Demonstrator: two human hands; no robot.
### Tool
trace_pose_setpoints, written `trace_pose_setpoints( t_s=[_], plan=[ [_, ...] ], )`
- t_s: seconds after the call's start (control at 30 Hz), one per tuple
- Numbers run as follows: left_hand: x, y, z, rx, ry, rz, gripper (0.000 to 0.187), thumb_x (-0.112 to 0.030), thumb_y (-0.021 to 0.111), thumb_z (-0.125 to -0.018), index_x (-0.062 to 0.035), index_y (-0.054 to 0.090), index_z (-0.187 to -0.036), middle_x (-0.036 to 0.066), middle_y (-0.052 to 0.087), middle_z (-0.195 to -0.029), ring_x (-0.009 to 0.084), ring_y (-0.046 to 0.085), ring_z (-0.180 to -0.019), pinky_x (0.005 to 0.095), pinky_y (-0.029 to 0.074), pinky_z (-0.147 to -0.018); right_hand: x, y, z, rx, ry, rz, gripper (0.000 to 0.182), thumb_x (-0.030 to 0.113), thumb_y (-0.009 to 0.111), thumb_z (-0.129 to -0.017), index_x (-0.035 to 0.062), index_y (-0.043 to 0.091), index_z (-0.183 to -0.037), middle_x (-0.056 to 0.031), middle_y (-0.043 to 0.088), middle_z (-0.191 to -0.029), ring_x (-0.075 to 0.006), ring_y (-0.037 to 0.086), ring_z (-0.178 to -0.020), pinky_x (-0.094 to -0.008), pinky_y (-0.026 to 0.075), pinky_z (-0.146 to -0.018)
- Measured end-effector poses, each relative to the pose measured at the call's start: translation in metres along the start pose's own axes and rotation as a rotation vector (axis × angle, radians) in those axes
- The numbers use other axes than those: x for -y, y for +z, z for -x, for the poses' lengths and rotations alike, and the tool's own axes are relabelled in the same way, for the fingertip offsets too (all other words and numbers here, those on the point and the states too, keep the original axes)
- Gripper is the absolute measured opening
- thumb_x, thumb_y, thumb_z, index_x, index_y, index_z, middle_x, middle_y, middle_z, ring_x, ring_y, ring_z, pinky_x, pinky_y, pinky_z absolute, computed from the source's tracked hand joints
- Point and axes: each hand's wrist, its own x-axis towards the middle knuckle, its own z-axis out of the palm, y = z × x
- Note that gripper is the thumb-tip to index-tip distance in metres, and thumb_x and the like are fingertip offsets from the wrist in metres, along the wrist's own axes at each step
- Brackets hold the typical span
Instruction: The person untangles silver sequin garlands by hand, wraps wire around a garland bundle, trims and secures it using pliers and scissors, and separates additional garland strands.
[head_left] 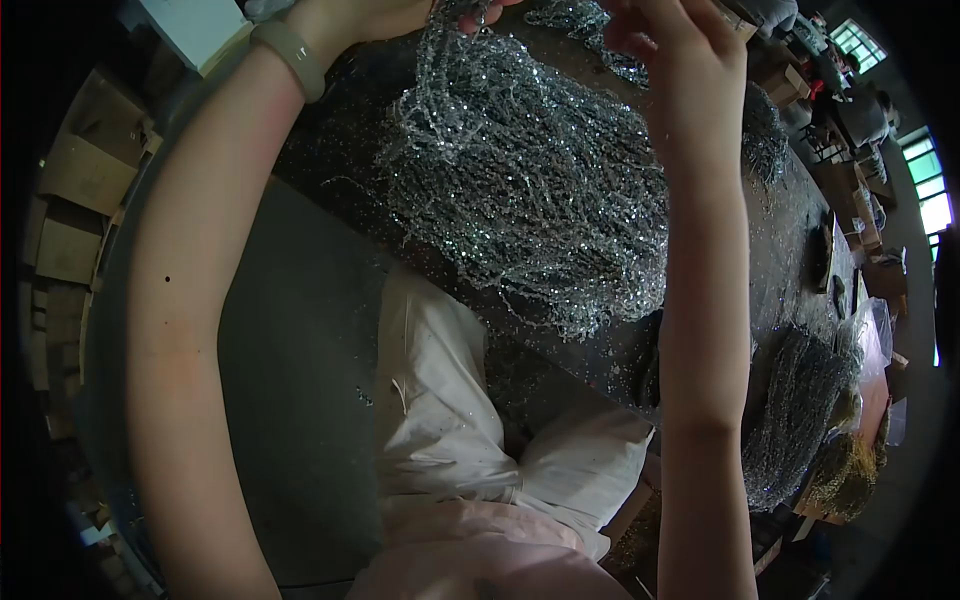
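Note:
A big bundle of silver glitter strands point(530, 190) hangs from the top of the view down over a dark table point(790, 230). My left hand point(370, 15), with a pale bangle on its wrist, is closed on the top of the bundle at the upper edge of the view. My right hand point(665, 40) is raised beside it, fingers pinched at the strands' upper end; its fingertips are cut off by the edge.
More silver glitter strands point(800, 410) and a gold pile point(850, 480) lie at the table's right end. Cardboard boxes point(80, 170) stand on the left. Windows point(925, 180) and cluttered benches fill the far right. A white cloth point(450, 420) covers my lap.

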Motion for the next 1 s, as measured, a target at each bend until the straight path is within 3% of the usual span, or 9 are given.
trace_pose_setpoints(
  t_s=[0.3,0.37,0.4,0.43,0.5,0.6,0.73,0.8,1.0],
  plan=[
    [0.009,-0.002,0.011,-0.014,-0.019,0.053,0.022,-0.025,0.044,-0.089,-0.0050,0.052,-0.095,-0.004,0.043,-0.065,0.0039,0.038,-0.057,0.0178,0.030,-0.050,-0.048,0.000,-0.030,0.269,0.083,0.283,0.028,0.019,0.057,-0.077,0.0030,0.059,-0.100,-0.0083,0.060,-0.093,-0.0164,0.057,-0.082,-0.0282,0.045,-0.076],
    [0.008,-0.004,0.011,-0.016,-0.014,0.061,0.022,-0.025,0.045,-0.089,-0.0050,0.052,-0.095,-0.004,0.043,-0.065,0.0039,0.038,-0.057,0.0178,0.030,-0.050,-0.095,0.011,-0.023,0.336,-0.167,0.469,0.021,0.017,0.063,-0.072,0.0008,0.060,-0.085,-0.0092,0.060,-0.089,-0.0187,0.057,-0.079,-0.0306,0.046,-0.072],
    [0.008,-0.005,0.012,-0.018,-0.014,0.066,0.022,-0.025,0.045,-0.089,-0.0050,0.052,-0.095,-0.004,0.043,-0.065,0.0039,0.038,-0.057,0.0178,0.030,-0.049,-0.098,0.019,-0.016,0.368,-0.153,0.511,0.026,0.017,0.064,-0.069,0.0056,0.061,-0.092,-0.0127,0.056,-0.105,-0.0271,0.054,-0.094,-0.0366,0.043,-0.084],
    [0.008,-0.006,0.012,-0.018,-0.016,0.070,0.022,-0.025,0.045,-0.089,-0.0050,0.052,-0.094,-0.005,0.043,-0.065,0.0039,0.038,-0.057,0.0178,0.029,-0.049,-0.099,0.022,-0.014,0.368,-0.151,0.510,0.026,0.017,0.064,-0.069,0.0056,0.061,-0.092,-0.0127,0.056,-0.105,-0.0271,0.054,-0.094,-0.0366,0.043,-0.084],
    [0.008,-0.008,0.011,-0.018,-0.020,0.077,0.022,-0.025,0.045,-0.089,-0.0050,0.052,-0.094,-0.005,0.043,-0.064,0.0039,0.037,-0.057,0.0178,0.029,-0.049,-0.096,0.025,-0.011,0.351,-0.205,0.854,0.032,0.022,0.066,-0.071,0.0120,0.060,-0.101,-0.0115,0.055,-0.109,-0.0231,0.052,-0.099,-0.0332,0.042,-0.083],
    [0.008,-0.012,0.011,-0.020,-0.021,0.090,0.022,-0.025,0.045,-0.089,-0.0050,0.052,-0.094,-0.005,0.042,-0.064,0.0038,0.037,-0.056,0.0177,0.029,-0.049,-0.097,0.024,-0.016,0.305,-0.310,0.876,0.027,0.020,0.065,-0.071,0.0152,0.061,-0.098,-0.0117,0.058,-0.101,-0.0249,0.055,-0.094,-0.0328,0.042,-0.082],
    [0.010,-0.014,0.012,-0.024,-0.017,0.115,0.022,-0.025,0.045,-0.089,-0.0051,0.052,-0.094,-0.005,0.042,-0.063,0.0038,0.037,-0.056,0.0177,0.029,-0.049,-0.090,0.025,-0.016,0.433,-0.174,0.620,0.028,0.018,0.064,-0.072,0.0125,0.061,-0.099,-0.0091,0.061,-0.092,-0.0217,0.058,-0.087,-0.0317,0.043,-0.080],
    [0.010,-0.016,0.012,-0.025,-0.014,0.124,0.022,-0.025,0.045,-0.089,-0.0051,0.052,-0.094,-0.005,0.042,-0.063,0.0038,0.037,-0.056,0.0177,0.029,-0.049,-0.079,0.026,-0.010,0.427,0.089,0.395,0.027,0.016,0.061,-0.074,0.0064,0.060,-0.099,-0.0072,0.062,-0.084,-0.0171,0.059,-0.082,-0.0283,0.044,-0.076],
    [0.009,-0.020,0.015,-0.032,-0.013,0.149,0.022,-0.025,0.045,-0.089,-0.0051,0.052,-0.093,-0.005,0.041,-0.062,0.0038,0.036,-0.055,0.0176,0.028,-0.048,-0.044,0.007,-0.008,0.385,0.125,0.057,0.025,0.013,0.054,-0.079,-0.0012,0.058,-0.099,-0.0053,0.062,-0.087,-0.0150,0.058,-0.082,-0.0265,0.044,-0.077]
  ],
)
